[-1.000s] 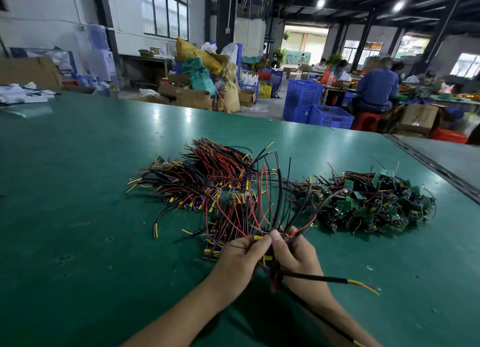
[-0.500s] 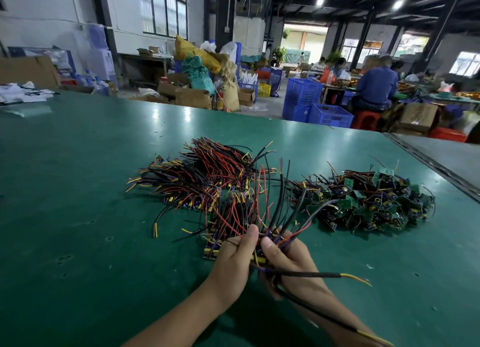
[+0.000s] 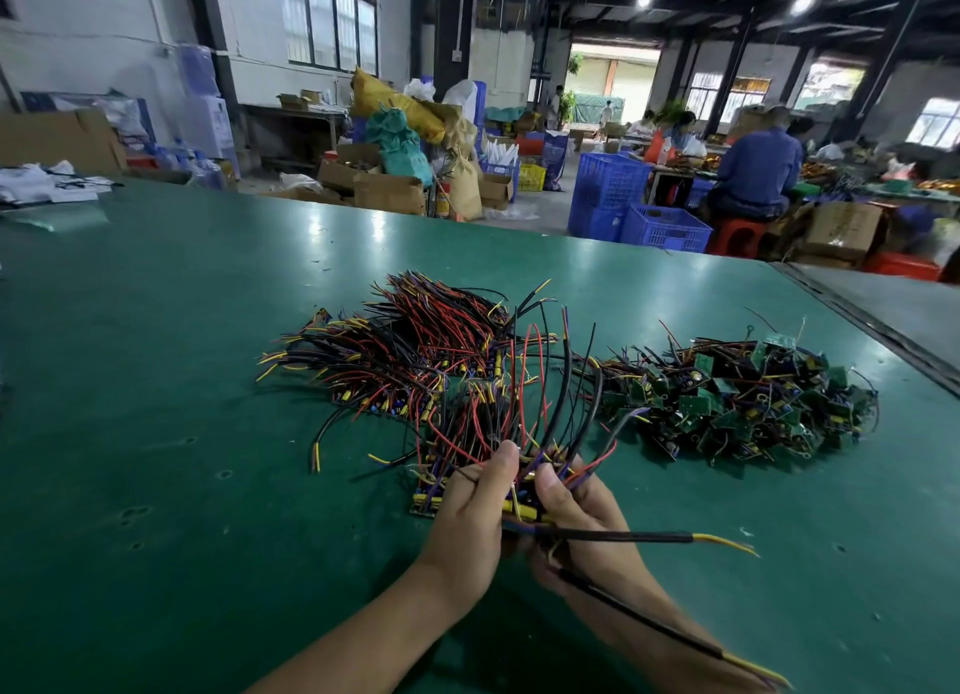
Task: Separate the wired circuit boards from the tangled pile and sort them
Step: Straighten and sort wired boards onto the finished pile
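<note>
Two grips, left grip [image 3: 467, 527] and right grip [image 3: 576, 516], curl tight round one bunch [image 3: 540, 423] low in the middle, likely to hold it apart from the pile [image 3: 753, 402] at right.

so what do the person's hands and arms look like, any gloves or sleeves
The left hand and right hand are bare: no gloves, rings or watch visible. The left forearm and right forearm are bare too, with no sleeve in view down to the frame's edge.
</note>
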`<action>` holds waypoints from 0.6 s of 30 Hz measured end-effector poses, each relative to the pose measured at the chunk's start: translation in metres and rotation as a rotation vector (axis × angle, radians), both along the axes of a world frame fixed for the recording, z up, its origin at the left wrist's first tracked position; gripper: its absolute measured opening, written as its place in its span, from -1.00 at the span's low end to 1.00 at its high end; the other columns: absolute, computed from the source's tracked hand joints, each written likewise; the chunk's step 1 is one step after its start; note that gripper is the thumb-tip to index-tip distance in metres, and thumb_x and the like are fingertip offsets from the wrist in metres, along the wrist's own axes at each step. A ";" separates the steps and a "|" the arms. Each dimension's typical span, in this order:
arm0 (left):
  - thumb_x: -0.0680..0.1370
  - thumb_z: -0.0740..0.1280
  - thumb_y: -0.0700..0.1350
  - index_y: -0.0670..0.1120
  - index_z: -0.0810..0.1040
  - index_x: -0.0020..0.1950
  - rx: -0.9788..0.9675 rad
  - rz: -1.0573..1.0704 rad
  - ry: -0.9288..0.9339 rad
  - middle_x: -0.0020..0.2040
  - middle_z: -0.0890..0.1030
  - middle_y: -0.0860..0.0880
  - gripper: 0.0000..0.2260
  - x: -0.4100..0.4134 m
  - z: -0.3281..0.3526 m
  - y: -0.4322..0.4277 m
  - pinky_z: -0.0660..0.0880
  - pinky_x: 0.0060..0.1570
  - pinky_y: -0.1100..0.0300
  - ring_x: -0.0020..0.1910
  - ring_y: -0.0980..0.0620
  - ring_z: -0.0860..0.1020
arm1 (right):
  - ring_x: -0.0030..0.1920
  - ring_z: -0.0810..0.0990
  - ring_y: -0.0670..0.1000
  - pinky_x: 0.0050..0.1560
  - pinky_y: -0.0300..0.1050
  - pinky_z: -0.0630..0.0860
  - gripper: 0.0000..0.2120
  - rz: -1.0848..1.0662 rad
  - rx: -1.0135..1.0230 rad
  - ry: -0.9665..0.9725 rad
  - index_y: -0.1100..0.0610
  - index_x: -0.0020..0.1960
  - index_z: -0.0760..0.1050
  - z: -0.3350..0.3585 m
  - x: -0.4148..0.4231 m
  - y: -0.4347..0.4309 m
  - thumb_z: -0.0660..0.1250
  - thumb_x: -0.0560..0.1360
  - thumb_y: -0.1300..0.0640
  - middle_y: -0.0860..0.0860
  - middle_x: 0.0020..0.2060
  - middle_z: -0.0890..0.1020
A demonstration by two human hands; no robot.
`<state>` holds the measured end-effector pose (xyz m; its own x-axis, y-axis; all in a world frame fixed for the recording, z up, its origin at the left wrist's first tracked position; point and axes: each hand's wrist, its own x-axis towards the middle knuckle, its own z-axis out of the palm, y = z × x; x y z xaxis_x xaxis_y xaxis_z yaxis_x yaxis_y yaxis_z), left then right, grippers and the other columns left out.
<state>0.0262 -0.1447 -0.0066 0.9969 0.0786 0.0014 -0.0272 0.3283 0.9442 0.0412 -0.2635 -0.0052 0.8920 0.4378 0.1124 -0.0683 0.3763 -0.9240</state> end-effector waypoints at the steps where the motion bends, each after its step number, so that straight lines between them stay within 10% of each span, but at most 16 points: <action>1: 0.40 0.31 0.31 -0.34 0.51 0.13 -0.014 0.000 0.002 0.13 0.55 -0.37 -0.30 -0.001 0.001 -0.001 0.40 0.23 -0.30 0.17 -0.30 0.53 | -0.64 0.43 -0.04 -0.66 -0.32 0.31 -0.87 -0.002 0.007 0.017 0.02 -0.14 0.60 0.000 -0.001 0.000 0.43 0.47 -0.03 0.07 -0.49 0.52; 6: 0.27 0.36 0.44 -0.30 0.52 0.16 -0.053 0.058 0.017 -0.07 0.60 -0.24 -0.15 0.002 0.001 -0.001 0.44 -0.09 -0.01 -0.30 -0.02 0.54 | -0.65 0.42 -0.05 -0.64 -0.31 0.34 -0.75 -0.013 0.065 0.072 0.02 -0.22 0.63 0.000 -0.001 0.006 0.56 0.32 -0.13 0.11 -0.49 0.55; 14: 0.37 0.27 0.42 -0.23 0.63 -0.07 0.041 0.013 -0.090 -0.23 0.56 -0.30 -0.32 0.009 0.001 0.005 0.52 -0.27 -0.07 -0.34 -0.17 0.54 | -0.65 0.42 0.08 -0.61 -0.19 0.40 -0.48 -0.053 0.030 0.054 0.29 -0.02 0.55 -0.001 0.010 0.003 0.38 0.42 -0.21 0.23 -0.48 0.52; 18: 0.34 0.41 0.37 -0.18 0.48 -0.13 -0.010 0.095 0.007 -0.11 0.50 -0.23 -0.41 0.013 0.001 0.013 0.44 0.08 -0.24 -0.09 -0.19 0.49 | -0.47 0.54 0.09 -0.51 -0.13 0.46 -0.52 -0.051 0.162 0.145 0.16 0.16 0.52 -0.002 0.017 -0.003 0.20 0.46 -0.18 0.18 -0.32 0.60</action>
<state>0.0388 -0.1318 -0.0055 0.9849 0.1732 -0.0073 -0.0518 0.3342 0.9411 0.0579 -0.2667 -0.0071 0.9243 0.3788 0.0465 -0.1735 0.5257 -0.8328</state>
